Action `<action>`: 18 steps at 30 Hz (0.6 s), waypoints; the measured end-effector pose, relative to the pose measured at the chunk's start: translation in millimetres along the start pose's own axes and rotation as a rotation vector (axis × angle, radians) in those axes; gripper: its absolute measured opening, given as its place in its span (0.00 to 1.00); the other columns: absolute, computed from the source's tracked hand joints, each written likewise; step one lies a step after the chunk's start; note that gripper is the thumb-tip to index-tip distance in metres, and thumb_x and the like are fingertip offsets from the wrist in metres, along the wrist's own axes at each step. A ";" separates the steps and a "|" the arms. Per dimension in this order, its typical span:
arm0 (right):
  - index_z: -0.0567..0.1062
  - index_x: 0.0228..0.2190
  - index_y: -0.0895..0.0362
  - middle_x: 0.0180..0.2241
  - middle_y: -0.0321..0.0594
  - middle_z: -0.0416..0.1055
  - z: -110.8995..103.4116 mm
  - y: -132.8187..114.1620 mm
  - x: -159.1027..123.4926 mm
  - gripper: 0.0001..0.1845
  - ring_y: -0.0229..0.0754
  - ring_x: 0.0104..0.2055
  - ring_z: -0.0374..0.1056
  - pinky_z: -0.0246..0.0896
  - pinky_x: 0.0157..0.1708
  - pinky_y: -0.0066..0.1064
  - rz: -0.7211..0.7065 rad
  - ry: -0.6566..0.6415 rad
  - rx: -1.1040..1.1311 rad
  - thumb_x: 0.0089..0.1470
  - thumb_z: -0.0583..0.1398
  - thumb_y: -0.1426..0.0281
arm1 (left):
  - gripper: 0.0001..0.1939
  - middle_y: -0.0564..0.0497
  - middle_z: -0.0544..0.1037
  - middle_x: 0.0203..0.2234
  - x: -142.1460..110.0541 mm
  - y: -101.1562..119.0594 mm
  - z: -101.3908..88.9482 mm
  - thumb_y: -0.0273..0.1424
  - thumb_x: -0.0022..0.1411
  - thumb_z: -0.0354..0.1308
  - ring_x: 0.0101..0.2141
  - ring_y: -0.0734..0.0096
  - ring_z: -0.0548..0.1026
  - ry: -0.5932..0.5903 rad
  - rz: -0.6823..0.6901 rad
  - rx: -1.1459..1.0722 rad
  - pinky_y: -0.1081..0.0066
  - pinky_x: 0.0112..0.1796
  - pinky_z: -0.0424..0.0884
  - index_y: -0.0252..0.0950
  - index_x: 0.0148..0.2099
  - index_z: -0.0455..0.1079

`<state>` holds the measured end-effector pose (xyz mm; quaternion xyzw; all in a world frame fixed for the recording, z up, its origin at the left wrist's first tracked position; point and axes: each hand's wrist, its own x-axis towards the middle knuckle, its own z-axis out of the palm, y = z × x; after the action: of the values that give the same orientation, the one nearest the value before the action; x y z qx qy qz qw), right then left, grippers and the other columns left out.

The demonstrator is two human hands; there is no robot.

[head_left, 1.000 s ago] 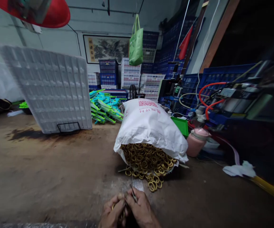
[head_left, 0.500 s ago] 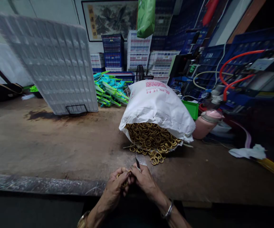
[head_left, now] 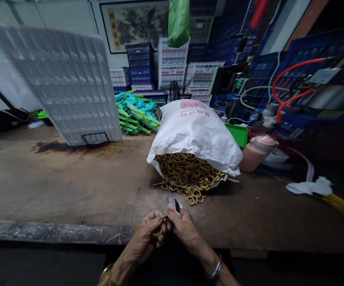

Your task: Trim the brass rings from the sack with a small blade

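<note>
My left hand [head_left: 146, 234] is closed around a brass ring [head_left: 156, 231] near the front edge of the workbench. Touching it, my right hand [head_left: 185, 229] is closed on a small dark blade [head_left: 177, 206] that points up and away from me. Both hands sit just in front of a white sack [head_left: 195, 131] lying on its side. Its open mouth spills several brass rings [head_left: 186, 174] onto the bench. A few loose rings [head_left: 194, 197] lie closest to my hands.
A grey cell tray [head_left: 61, 83] leans upright on a wire stand at the back left. Teal and green plastic parts [head_left: 136, 113] pile behind the sack. A pink jar [head_left: 257, 153], a green box [head_left: 238, 134], hoses and a machine crowd the right. Crates are stacked against the wall.
The view tilted downward, so the bench edge and my forearms came into sight. My hands stayed together on the ring and blade, with the blade now showing more clearly above my right fingers.
</note>
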<state>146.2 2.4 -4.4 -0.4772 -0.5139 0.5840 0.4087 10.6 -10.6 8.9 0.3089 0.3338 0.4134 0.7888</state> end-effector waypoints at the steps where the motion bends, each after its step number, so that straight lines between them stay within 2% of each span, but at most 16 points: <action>1: 0.64 0.18 0.58 0.16 0.31 0.63 -0.8 -0.4 -0.6 0.18 0.30 0.18 0.56 0.50 0.21 0.22 0.001 0.006 0.007 0.54 0.50 0.61 | 0.10 0.53 0.69 0.23 0.7 -0.6 0.1 0.35 0.58 0.53 0.16 0.84 0.60 -0.011 -0.005 -0.016 0.80 0.17 0.50 0.33 0.30 0.61; 6: 0.66 0.21 0.58 0.15 0.30 0.61 -7.4 -1.9 -2.6 0.16 0.32 0.19 0.56 0.52 0.22 0.23 0.002 0.046 -0.070 0.53 0.50 0.62 | 0.10 0.54 0.68 0.23 5.2 -2.9 0.3 0.36 0.57 0.54 0.17 0.84 0.60 -0.027 -0.039 -0.077 0.80 0.17 0.50 0.34 0.31 0.61; 11: 0.70 0.30 0.57 0.21 0.34 0.67 -16.5 3.5 -7.1 0.10 0.35 0.24 0.61 0.53 0.26 0.24 -0.095 0.116 -0.458 0.52 0.49 0.70 | 0.13 0.57 0.66 0.20 13.0 -2.8 0.6 0.38 0.54 0.58 0.17 0.83 0.61 0.066 -0.023 -0.065 0.80 0.18 0.52 0.36 0.33 0.60; 14: 0.71 0.34 0.56 0.25 0.36 0.70 -19.7 5.7 -9.4 0.13 0.37 0.27 0.63 0.52 0.28 0.25 -0.102 0.091 -0.652 0.49 0.50 0.75 | 0.15 0.58 0.66 0.20 17.2 -2.5 1.1 0.40 0.52 0.59 0.16 0.84 0.61 0.090 -0.001 0.010 0.81 0.17 0.52 0.36 0.32 0.60; 18: 0.71 0.37 0.54 0.26 0.36 0.71 -19.5 3.8 -8.3 0.17 0.38 0.29 0.65 0.52 0.29 0.24 -0.070 0.068 -0.720 0.46 0.50 0.79 | 0.14 0.58 0.66 0.18 20.9 -4.2 -0.5 0.41 0.53 0.57 0.15 0.84 0.59 0.087 0.047 0.110 0.81 0.16 0.52 0.36 0.30 0.59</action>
<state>167.1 -2.1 -7.3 -0.5917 -0.6889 0.3351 0.2510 21.2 5.4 -0.3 0.3414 0.3824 0.4259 0.7456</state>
